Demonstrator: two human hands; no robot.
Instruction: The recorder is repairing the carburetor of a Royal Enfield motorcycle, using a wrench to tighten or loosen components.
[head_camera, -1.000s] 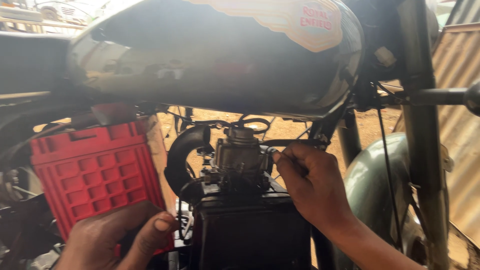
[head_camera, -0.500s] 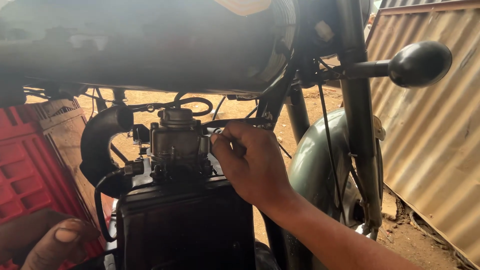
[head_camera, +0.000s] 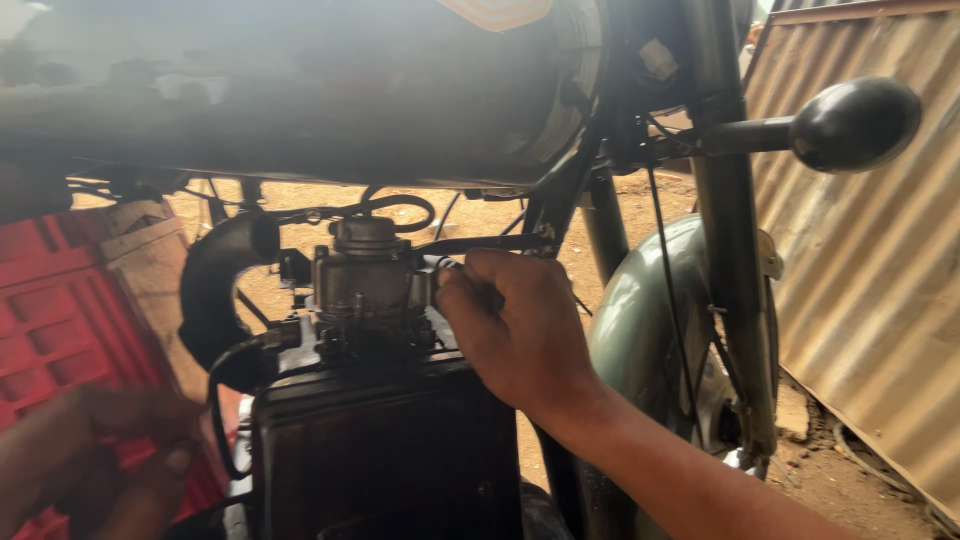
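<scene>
Grey metal marks the carburettor (head_camera: 365, 285), which sits at the centre of the frame, mounted on top of the dark engine block (head_camera: 385, 450) and under the broad fuel tank (head_camera: 300, 90) that fills the upper part of the picture. The right hand (head_camera: 520, 330) comes in from the lower right and presses against the carburettor's right side, its fingers curled in and closed on something small there; whether that is a screw, a clip or a hose end cannot be told, since the knuckles hide it. At the lower left the left hand (head_camera: 100, 460) rests, blurred, on the red plastic crate (head_camera: 60, 320), its fingers bent loosely with nothing clearly held.

Judging by how things lie, the carburettor is already seated in its place, with the black rubber intake hose (head_camera: 215, 290) joined at its left and thin cables (head_camera: 400, 210) looped above it. The work on its right side looks unfinished, as the hand is at it. To the right stand the front fork (head_camera: 735, 260) and green mudguard (head_camera: 640, 320).
</scene>
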